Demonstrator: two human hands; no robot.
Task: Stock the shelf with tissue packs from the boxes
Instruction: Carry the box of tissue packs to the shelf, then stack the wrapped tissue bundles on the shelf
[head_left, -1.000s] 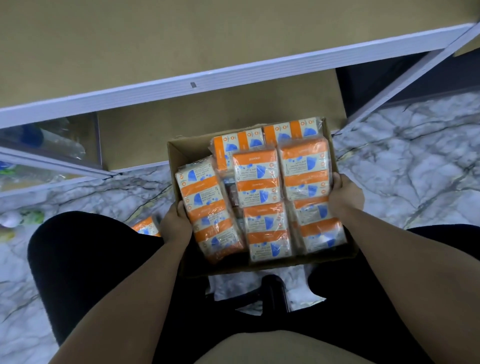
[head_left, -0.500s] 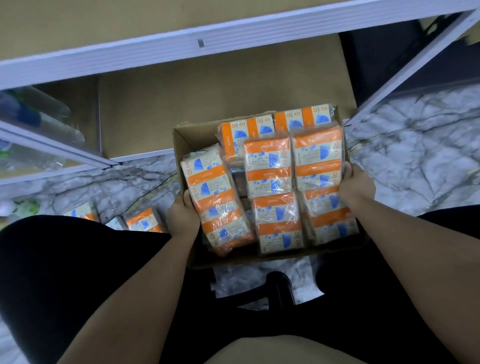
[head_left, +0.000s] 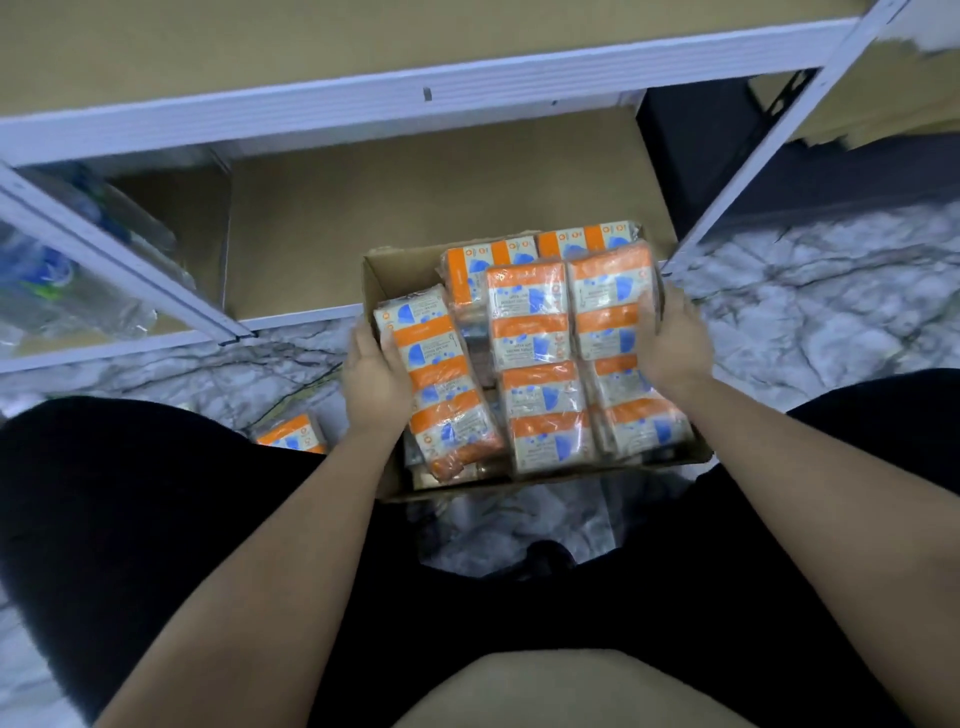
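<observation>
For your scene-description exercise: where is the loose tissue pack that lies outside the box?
In the head view, the loose tissue pack lies on the marble floor, left of the cardboard box, beside the person's left forearm.

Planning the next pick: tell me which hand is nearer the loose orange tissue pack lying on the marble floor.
Left. The left hand is just above-right of the floor pack; the right hand is across the box.

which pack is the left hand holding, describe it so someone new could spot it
Find the cardboard box on the marble floor before the shelf. The pack is at its left edge, under the left hand. Unlike its straight neighbours, it lies tilted.
</observation>
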